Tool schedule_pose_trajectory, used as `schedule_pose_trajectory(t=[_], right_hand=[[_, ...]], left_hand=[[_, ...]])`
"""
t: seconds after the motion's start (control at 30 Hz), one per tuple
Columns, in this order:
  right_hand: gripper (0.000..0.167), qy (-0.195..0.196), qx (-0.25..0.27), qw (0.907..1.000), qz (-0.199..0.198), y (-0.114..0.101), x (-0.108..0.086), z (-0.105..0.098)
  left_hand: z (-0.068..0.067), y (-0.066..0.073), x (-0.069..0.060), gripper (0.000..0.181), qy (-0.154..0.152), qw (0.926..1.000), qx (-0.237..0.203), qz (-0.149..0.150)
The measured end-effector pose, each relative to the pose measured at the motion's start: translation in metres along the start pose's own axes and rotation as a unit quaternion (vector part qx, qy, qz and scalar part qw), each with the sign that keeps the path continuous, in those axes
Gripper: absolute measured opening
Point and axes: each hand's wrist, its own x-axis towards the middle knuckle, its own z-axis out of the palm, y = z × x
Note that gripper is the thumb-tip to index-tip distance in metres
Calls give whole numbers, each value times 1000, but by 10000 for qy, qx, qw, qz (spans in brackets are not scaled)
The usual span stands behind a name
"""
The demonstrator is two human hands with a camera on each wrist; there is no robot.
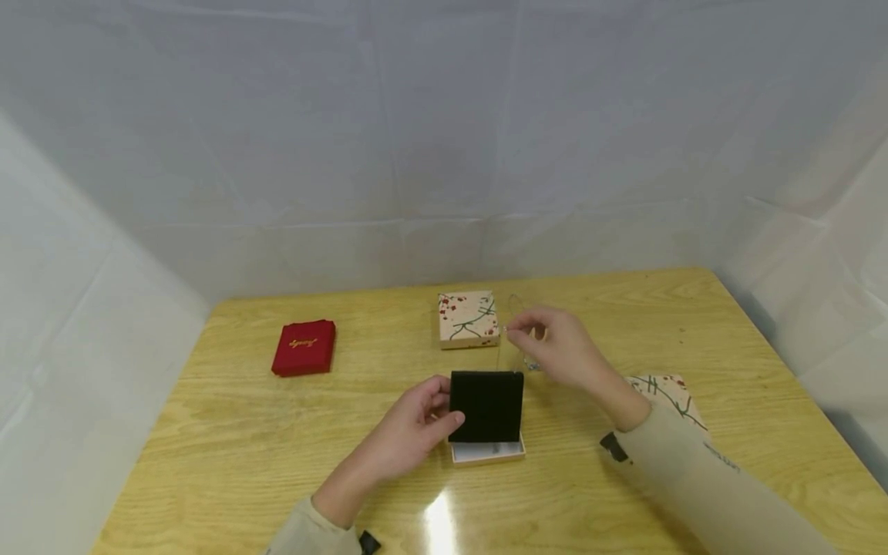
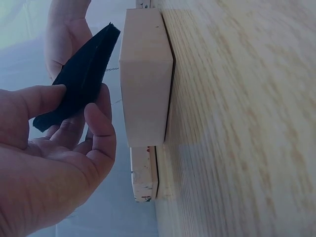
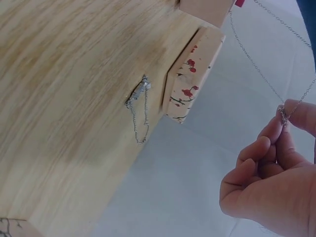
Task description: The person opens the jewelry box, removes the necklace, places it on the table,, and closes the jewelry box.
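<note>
A black square pad [image 1: 486,406] is gripped at its left edge by my left hand [image 1: 415,426], thumb in front and fingers behind. It is held above a shallow open box [image 1: 489,452] with a pale interior. Just past the pad's upper right corner, my right hand [image 1: 560,347] pinches a thin silver chain [image 3: 254,64] between thumb and fingertips. In the right wrist view, strands run from the pinch up toward the dark pad at the corner. The left wrist view shows the pad [image 2: 84,79] tilted beside the box's side wall [image 2: 145,94].
A floral box [image 1: 468,319] stands behind the pad, a red box [image 1: 304,348] at the left. A floral piece [image 1: 670,397] lies partly behind my right forearm. On the table, a silver bracelet [image 3: 134,109] lies near the floral box.
</note>
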Motion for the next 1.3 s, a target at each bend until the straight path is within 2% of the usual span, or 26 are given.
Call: schedule_pose_trajectory(t=[0.6, 0.97, 1.3], right_hand=[[23, -57, 50, 9998, 181, 3, 4, 3], [25, -94, 79, 9995, 275, 3, 4, 0], [33, -419, 228, 9983, 345, -1, 1, -16]], left_hand=[[0, 0, -2, 29, -136, 9997, -225, 20], [-2, -3, -4, 35, 49, 9999, -34, -113], [-2, -3, -4, 41, 358, 9990, 31, -252]])
